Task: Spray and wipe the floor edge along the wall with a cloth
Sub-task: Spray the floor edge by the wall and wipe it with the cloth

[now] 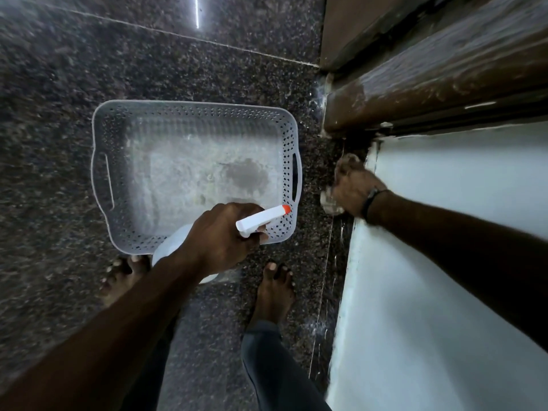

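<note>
Wiping step right now, judging by the right hand (354, 189) at centre right of the frame, down where the dark speckled granite floor (59, 99) meets the pale painted wall (444, 262). Best bet here: keep the cloth bunched tight, press it right into the corner seam and drag it along the wall line in one direction rather than scrubbing back and forth, so the grime doesn't get shoved back into the joint. Worth refolding to a clean face now and then. Looks like white streaks and specks along the edge lower in the frame, so probably plenty left to go that way.

Right hand: fingers curled down around a crumpled pale cloth (329, 203), bits of it poking out above and below the knuckles. Pressed against the floor edge just beside the wall, though a bit blurry, so can't tell exactly how much of the cloth touches the wall itself. Dark band on the wrist.

Left hand (221, 232) at lower centre: wrapped firmly round the neck of a white plastic spray bottle with an orange nozzle tip (262, 218), nozzle aimed right, toward the wall. Can't tell whether a finger sits on the trigger. Bottle held above the near corner of a white perforated plastic basket (103, 179) sitting on the floor at centre left. Worth keeping the nozzle low and close for the next squirt, so the spray lands on the seam and not up the wall.

Brown wooden door frame (430, 90) at upper right, where the floor edge ends.
</note>
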Motion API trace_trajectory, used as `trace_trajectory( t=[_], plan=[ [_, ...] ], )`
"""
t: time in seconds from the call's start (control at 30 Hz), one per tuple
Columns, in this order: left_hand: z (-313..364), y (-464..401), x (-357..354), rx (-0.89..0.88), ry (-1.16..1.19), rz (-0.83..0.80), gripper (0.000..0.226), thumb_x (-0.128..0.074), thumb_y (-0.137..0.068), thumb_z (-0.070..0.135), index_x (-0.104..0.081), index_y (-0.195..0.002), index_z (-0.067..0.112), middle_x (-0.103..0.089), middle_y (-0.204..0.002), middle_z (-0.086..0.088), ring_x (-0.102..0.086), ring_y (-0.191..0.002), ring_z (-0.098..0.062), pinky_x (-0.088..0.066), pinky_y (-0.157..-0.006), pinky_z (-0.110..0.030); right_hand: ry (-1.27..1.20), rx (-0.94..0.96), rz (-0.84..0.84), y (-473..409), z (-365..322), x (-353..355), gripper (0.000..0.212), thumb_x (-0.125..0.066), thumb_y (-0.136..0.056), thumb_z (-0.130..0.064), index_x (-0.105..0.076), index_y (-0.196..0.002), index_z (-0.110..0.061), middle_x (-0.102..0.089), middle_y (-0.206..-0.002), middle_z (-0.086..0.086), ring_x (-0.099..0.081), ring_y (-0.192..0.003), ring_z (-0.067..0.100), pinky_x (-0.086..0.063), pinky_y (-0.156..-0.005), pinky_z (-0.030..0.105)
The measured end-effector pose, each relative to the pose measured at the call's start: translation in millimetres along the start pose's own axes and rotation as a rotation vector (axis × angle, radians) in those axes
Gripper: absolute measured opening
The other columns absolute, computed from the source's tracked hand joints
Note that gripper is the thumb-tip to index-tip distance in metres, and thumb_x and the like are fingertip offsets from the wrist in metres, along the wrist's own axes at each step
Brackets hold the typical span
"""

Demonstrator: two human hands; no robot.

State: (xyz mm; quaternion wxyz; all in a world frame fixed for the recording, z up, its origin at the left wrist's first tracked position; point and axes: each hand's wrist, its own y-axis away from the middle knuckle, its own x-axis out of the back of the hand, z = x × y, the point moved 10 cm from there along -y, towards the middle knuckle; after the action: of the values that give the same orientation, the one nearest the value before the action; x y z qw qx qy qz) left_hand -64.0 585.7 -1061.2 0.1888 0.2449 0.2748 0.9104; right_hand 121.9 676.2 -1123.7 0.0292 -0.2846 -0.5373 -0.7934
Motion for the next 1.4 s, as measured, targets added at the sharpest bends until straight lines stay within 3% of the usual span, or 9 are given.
trace_trajectory(
  t=[0.07, 0.23, 0.33, 0.47, 0.63, 0.83, 1.07, 1.2, 1.4],
  plan=[
    [-5, 4, 0, -0.006, -0.007, 0.001, 0.019, -0.074, -0.076, 0.03, -0.066, -0.093, 0.029, -0.073, -0.085, 0.008, -0.067, -0.079, -0.013, -0.054, -0.067, -0.039, 0.002, 0.128, -0.066, -1, -22, -10, 0.023, -0.05, -0.089, -0.013, -0.069, -0.103, -0.009, -0.07, -0.107, 0.013, -0.062, -0.107, 0.033, -0.047, -0.095, 0.041],
    [-16, 17, 2, 0.017, 0.036, -0.001, 0.026, -0.068, -0.072, 0.036, -0.064, -0.097, 0.034, -0.073, -0.087, 0.01, -0.067, -0.082, -0.011, -0.054, -0.069, -0.04, 0.071, 0.034, -0.044, 4, -31, -16, 0.035, -0.033, -0.097, -0.014, -0.062, -0.115, -0.007, -0.062, -0.12, 0.018, -0.05, -0.12, 0.037, -0.032, -0.108, 0.047],
    [-17, 21, 1, 0.029, 0.019, -0.02, 0.023, -0.068, -0.073, 0.035, -0.065, -0.096, 0.034, -0.073, -0.087, 0.009, -0.067, -0.079, -0.01, -0.054, -0.068, -0.039, -0.097, 0.077, -0.158, 14, -42, -27, 0.033, -0.034, -0.097, -0.014, -0.063, -0.113, -0.01, -0.064, -0.119, 0.014, -0.056, -0.116, 0.034, -0.04, -0.101, 0.041],
    [-13, 25, -1, 0.032, 0.008, -0.036, 0.032, -0.054, -0.069, 0.038, -0.066, -0.097, 0.031, -0.073, -0.085, 0.008, -0.067, -0.08, -0.013, -0.053, -0.067, -0.04, 0.027, -0.014, -0.079, 18, -35, -20, 0.034, -0.035, -0.097, -0.014, -0.059, -0.12, -0.005, -0.06, -0.123, 0.025, -0.049, -0.123, 0.042, -0.027, -0.112, 0.052],
    [-8, 29, -9, 0.003, -0.066, -0.07, 0.019, -0.061, -0.077, 0.036, -0.065, -0.095, 0.03, -0.072, -0.081, 0.006, -0.065, -0.075, -0.016, -0.051, -0.064, -0.039, -0.596, -0.068, -0.34, 27, -39, -22, 0.026, -0.067, -0.079, -0.01, -0.066, -0.103, -0.003, -0.069, -0.11, 0.019, -0.064, -0.105, 0.035, -0.053, -0.086, 0.037],
    [0, 36, -23, -0.007, -0.132, -0.087, 0.01, -0.068, -0.079, 0.031, -0.06, -0.079, 0.025, -0.069, -0.074, 0.001, -0.063, -0.07, -0.021, -0.047, -0.057, -0.035, -0.925, -0.316, -0.005, 11, 36, -3, 0.036, -0.065, -0.072, -0.027, -0.069, -0.104, -0.01, -0.071, -0.103, 0.02, -0.066, -0.1, 0.038, -0.054, -0.082, 0.037],
    [1, 43, -25, -0.027, -0.111, -0.064, 0.018, -0.068, -0.08, 0.035, -0.055, -0.075, 0.025, -0.063, -0.068, 0.006, -0.061, -0.066, -0.018, -0.048, -0.059, -0.036, -0.397, -0.017, 0.002, 22, -2, 26, 0.022, -0.058, -0.082, -0.012, -0.067, -0.102, -0.011, -0.07, -0.102, 0.016, -0.067, -0.097, 0.035, -0.053, -0.081, 0.039],
    [-12, 47, -27, -0.001, -0.092, -0.07, 0.015, -0.069, -0.078, 0.034, -0.057, -0.078, 0.027, -0.066, -0.07, 0.005, -0.062, -0.068, -0.018, -0.05, -0.061, -0.037, -0.011, 0.082, -0.093, 34, -55, -30, 0.031, -0.041, -0.098, -0.02, -0.067, -0.111, -0.011, -0.065, -0.123, 0.016, -0.051, -0.123, 0.038, -0.03, -0.111, 0.049],
    [-34, 61, -27, 0.03, -0.052, -0.093, 0.03, -0.047, -0.067, 0.047, -0.059, -0.078, 0.021, -0.066, -0.071, 0.002, -0.062, -0.07, -0.021, -0.049, -0.062, -0.043, 0.006, 0.096, -0.151, 39, -92, -58, 0.035, -0.036, -0.097, -0.013, -0.06, -0.123, -0.009, -0.059, -0.128, 0.023, -0.047, -0.126, 0.042, -0.028, -0.112, 0.053]
  ],
)
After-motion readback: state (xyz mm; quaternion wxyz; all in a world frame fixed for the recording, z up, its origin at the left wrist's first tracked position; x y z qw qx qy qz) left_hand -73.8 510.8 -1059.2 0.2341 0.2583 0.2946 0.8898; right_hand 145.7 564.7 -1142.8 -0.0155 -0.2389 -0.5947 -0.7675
